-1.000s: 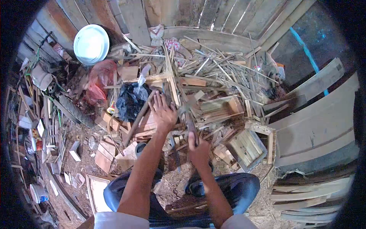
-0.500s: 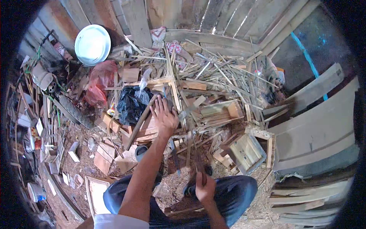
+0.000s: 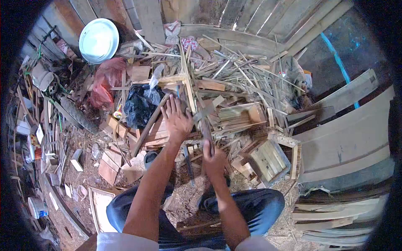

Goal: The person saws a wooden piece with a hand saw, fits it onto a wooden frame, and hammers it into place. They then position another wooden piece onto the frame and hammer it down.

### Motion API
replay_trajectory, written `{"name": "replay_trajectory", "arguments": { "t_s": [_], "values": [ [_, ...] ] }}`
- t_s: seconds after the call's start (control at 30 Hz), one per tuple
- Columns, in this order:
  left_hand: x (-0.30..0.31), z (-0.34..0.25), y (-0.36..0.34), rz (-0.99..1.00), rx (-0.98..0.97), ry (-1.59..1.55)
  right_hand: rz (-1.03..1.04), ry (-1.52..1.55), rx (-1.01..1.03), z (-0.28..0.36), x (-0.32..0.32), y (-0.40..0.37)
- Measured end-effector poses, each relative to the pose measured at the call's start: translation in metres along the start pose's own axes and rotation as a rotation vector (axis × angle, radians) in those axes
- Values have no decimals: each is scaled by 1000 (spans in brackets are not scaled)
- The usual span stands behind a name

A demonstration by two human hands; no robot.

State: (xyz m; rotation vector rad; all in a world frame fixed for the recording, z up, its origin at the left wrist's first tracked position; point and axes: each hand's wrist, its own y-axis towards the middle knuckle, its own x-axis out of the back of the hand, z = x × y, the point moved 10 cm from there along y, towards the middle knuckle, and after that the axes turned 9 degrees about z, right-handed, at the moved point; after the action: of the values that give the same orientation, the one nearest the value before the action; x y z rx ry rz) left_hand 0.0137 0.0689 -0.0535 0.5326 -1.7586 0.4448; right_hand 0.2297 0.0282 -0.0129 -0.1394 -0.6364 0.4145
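My left hand (image 3: 179, 121) lies palm down with its fingers spread, near a dark wooden bar (image 3: 151, 125) and over light wooden slats (image 3: 158, 137). In front of my body my right hand (image 3: 214, 159) is closed around the near end of a long, narrow, dark tool (image 3: 206, 129). The tool points away from me, its far part beside my left hand; whether it is a saw or another blade I cannot make out. Just beyond it are a grey flat piece (image 3: 202, 113) and a small pale wood block (image 3: 218, 101). What lies under my left palm is hidden.
A black plastic bag (image 3: 140, 109) lies left of my left hand. Open wooden boxes (image 3: 270, 162) stand at right. Thin wood strips (image 3: 255, 79) are heaped at the back, below a white round basin (image 3: 99, 41). Wide boards (image 3: 343, 134) line the right side.
My right hand has pushed forward and slightly left, carrying the dark tool away from my body. My left hand stays spread in about the same place. The view has shifted a little.
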Motion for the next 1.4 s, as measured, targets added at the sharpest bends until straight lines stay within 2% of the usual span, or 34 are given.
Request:
{"name": "replay_trajectory", "arguments": {
  "t_s": [0.03,0.07,0.13,0.17,0.23,0.27,0.3,0.37,0.4,0.43,0.5,0.53,0.6,0.67,0.7,0.77,0.8,0.83,0.9,0.93,1.0,1.03,1.1,1.13,1.23,1.3,1.37,1.4],
  "values": [
    [1,0,2,19,11,21,183,32,-138,-3,-15,10],
    [1,1,4,18,9,24,182,36,-138,1,-12,-4],
    [-4,2,3,-6,-3,3,-244,133,348,35,34,-68],
    [-2,3,6,-13,6,-1,-239,130,359,23,31,-81],
    [-4,5,4,2,9,-35,-142,-14,211,-19,11,-90],
    [-1,2,2,-36,0,4,-178,124,119,-19,8,-68],
    [-2,-2,3,-34,-5,0,-183,121,117,-1,19,-38],
    [1,1,3,-43,-3,-44,286,-11,-258,2,-9,2],
    [0,0,2,-65,-14,-30,157,-9,-117,-4,-9,-5],
    [-2,0,-2,-56,-13,-30,160,-10,-125,-32,-15,-36],
    [2,1,1,-86,-20,-34,-200,-14,285,-32,17,-95],
    [6,2,5,-93,-8,-39,-192,-20,296,-17,24,-91],
    [5,0,1,-69,-26,-37,14,88,-117,-32,11,-86],
    [0,-2,-1,-75,-23,-7,-44,-105,-58,2,9,-17],
    [0,0,1,-84,-37,3,-54,-97,-57,-4,9,-16],
    [1,0,4,-87,-42,-5,205,-85,-154,-19,-18,-10],
    [0,2,2,-82,-27,-24,40,-78,54,11,15,-47],
    [1,2,0,-86,-21,-25,45,-80,60,-1,9,-73],
    [5,0,0,-87,-29,-7,-181,151,168,-20,23,-106],
    [6,0,0,-108,-33,-21,-66,186,32,-22,12,-88],
    [6,-3,-2,-96,-50,-43,-91,9,56,10,8,-9],
    [6,0,-2,-96,-56,-59,-92,14,58,8,8,-11],
    [3,-1,5,-71,-28,-7,61,46,-72,-3,-6,-9],
    [2,-1,1,-83,-28,-11,-49,133,57,13,19,-47],
    [7,2,7,-115,-18,-33,-61,181,-23,-13,25,-111],
    [2,0,-3,-89,-46,-30,-59,140,33,9,18,-56],
    [3,1,0,-79,-37,-51,139,37,-85,2,-9,19],
    [6,1,2,-85,-45,-43,133,48,-81,6,-7,11]
  ]
}}
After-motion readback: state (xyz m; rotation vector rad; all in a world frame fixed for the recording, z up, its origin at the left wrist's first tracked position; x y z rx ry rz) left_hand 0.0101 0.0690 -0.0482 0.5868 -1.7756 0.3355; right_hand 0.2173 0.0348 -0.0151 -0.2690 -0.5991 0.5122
